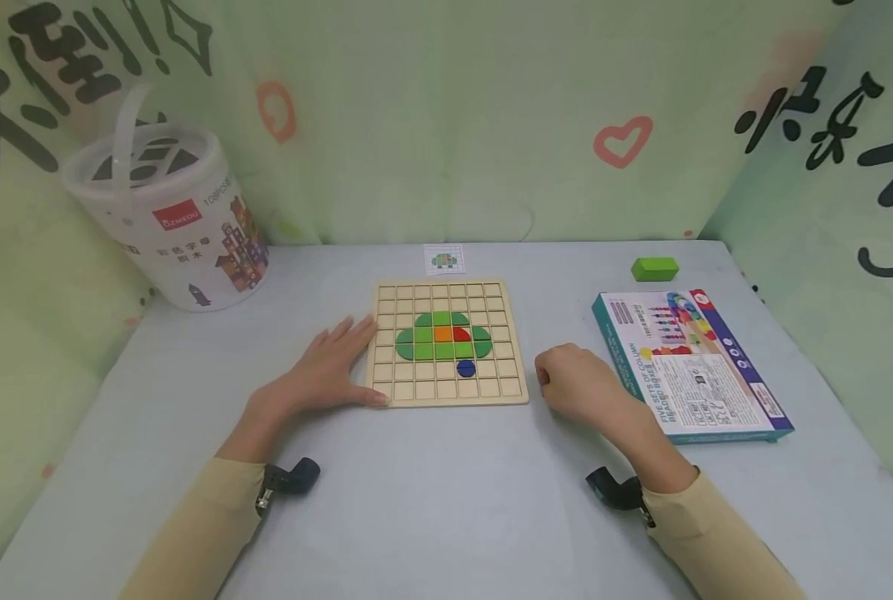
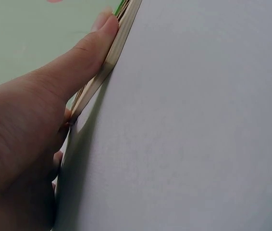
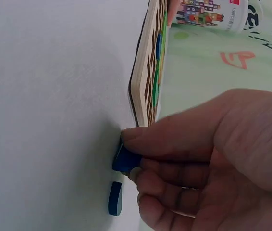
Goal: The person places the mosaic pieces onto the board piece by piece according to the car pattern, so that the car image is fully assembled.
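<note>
A wooden grid board [image 1: 502, 387] lies on the table, with green pieces [image 1: 423, 351], an orange square [image 1: 443, 334] and a red piece [image 1: 462, 334] set in its cells. Below them sits a blue round shape [image 1: 466, 367]. My left hand [image 1: 326, 367] rests along the board's left edge, fingers spread, thumb at the near corner. To the right of the board, my right hand [image 1: 577, 383] pinches a small blue piece [image 3: 128, 160] between thumb and fingers, just above the table. Another blue piece [image 3: 116, 198] lies close by; the head view hides both behind the hand.
A small pattern card [image 1: 443, 259] lies behind the board. On the right are a flat printed box [image 1: 701, 367], close to my right forearm, and a green block [image 1: 654, 268]. A white lidded bucket [image 1: 168, 217] stands at the back left, near the curtain.
</note>
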A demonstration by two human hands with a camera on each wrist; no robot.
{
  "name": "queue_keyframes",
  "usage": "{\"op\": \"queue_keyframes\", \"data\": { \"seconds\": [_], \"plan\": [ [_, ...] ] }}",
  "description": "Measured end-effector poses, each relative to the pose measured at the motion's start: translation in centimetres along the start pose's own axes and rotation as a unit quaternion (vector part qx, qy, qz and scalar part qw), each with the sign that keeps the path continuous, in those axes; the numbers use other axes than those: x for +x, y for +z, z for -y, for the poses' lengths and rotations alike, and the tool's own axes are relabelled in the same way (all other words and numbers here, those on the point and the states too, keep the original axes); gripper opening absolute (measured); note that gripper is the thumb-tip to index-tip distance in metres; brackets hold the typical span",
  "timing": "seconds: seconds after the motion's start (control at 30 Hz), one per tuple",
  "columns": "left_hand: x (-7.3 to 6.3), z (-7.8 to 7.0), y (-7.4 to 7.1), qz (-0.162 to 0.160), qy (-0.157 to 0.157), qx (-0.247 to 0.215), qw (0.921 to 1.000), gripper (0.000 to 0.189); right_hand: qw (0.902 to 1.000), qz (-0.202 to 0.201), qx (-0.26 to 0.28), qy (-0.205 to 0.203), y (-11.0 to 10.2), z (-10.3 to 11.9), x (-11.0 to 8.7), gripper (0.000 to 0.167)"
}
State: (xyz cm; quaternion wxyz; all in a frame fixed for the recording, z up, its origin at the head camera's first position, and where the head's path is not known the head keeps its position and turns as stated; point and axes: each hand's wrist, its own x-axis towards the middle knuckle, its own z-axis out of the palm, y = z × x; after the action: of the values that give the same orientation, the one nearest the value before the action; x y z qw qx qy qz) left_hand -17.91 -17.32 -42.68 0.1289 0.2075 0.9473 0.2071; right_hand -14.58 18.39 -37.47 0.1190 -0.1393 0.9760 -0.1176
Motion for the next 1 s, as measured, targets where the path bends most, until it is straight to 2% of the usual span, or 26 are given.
{"op": "queue_keyframes", "data": {
  "seconds": [0.1, 0.2, 0.33, 0.43, 0.7, 0.83, 1.0],
  "plan": [
    [0.0, -0.1, 0.0, 0.000, -0.001, -0.001, 1.0000, 0.125, 0.9999, 0.001, 0.011, -0.009, -0.1, 0.2, 0.0, 0.018],
    [0.0, 0.0, 0.1, 0.001, -0.001, 0.000, 1.0000, 0.125, 0.9987, 0.009, 0.044, -0.023, -0.4, 0.5, 0.2, 0.014],
    [0.1, 0.0, 0.1, -0.002, 0.000, 0.003, 1.0000, 0.125, 0.9937, 0.020, 0.090, -0.064, -1.0, 1.3, 0.8, 0.020],
    [0.0, 0.0, 0.0, -0.001, -0.002, 0.004, 1.0000, 0.125, 0.9892, 0.027, 0.114, -0.089, -1.3, 2.4, 1.4, 0.017],
    [-0.1, 0.3, -0.3, 0.000, -0.007, 0.001, 1.0000, 0.125, 0.9742, -0.008, 0.184, -0.131, -0.6, 5.6, 3.7, 0.008],
    [0.0, 0.4, -0.1, 0.000, -0.002, 0.004, 1.0000, 0.124, 0.9712, -0.010, 0.194, -0.138, 0.2, 7.4, 5.0, 0.009],
    [0.0, 0.3, -0.1, 0.001, 0.002, -0.003, 1.0000, 0.123, 0.9727, -0.025, 0.180, -0.144, 1.4, 9.1, 6.3, 0.011]
  ]
}}
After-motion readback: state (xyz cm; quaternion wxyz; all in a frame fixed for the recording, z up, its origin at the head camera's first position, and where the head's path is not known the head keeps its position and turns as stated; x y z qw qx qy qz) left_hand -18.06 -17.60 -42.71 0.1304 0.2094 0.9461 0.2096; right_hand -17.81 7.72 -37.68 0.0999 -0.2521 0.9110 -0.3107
